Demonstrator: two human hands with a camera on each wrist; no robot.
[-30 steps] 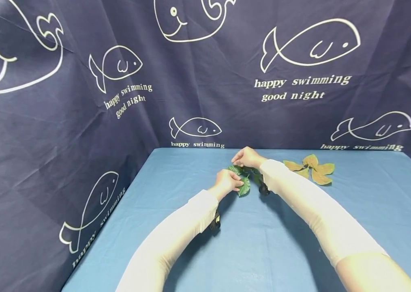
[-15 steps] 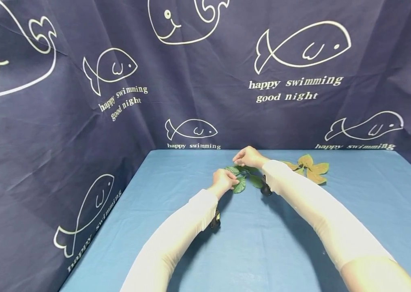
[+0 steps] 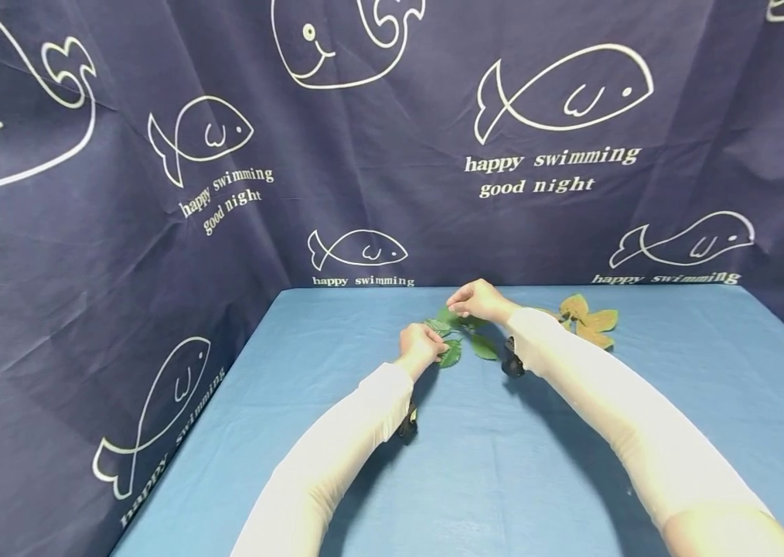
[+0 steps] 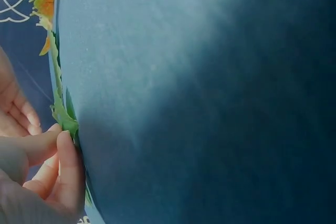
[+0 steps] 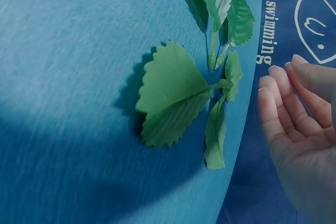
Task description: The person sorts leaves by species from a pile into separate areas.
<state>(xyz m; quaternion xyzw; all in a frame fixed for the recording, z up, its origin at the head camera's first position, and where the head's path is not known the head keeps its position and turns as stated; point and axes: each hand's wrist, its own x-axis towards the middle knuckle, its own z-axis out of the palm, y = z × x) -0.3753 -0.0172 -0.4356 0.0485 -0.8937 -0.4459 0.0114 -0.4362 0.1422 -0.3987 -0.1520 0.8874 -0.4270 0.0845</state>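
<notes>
My left hand (image 3: 420, 344) pinches one leaf of a green artificial leaf sprig (image 5: 176, 95) between thumb and fingertips, low over the blue cloth. In the left wrist view only the edge of that green leaf (image 4: 67, 121) shows at the fingertips. The sprig's toothed leaves spread out from thin stems, one leaf (image 3: 484, 346) lying toward the right arm. Over the far side of the sprig, my right hand (image 3: 481, 300) has its fingers loosely bent. The right wrist view shows these fingers (image 5: 286, 108) apart from the leaves, with nothing between them.
A cluster of yellow-brown leaves (image 3: 597, 321) lies at the back right, partly behind the right sleeve. The blue cloth (image 3: 475, 464) covers the table. Dark curtains (image 3: 364, 170) with fish drawings rise behind and at left. Black wrist cameras (image 3: 513, 365) hang under both wrists.
The view has turned slightly right. My right hand has drawn a little to the right of the left, and more of the green leaves show between them. My left hand keeps its pinch.
</notes>
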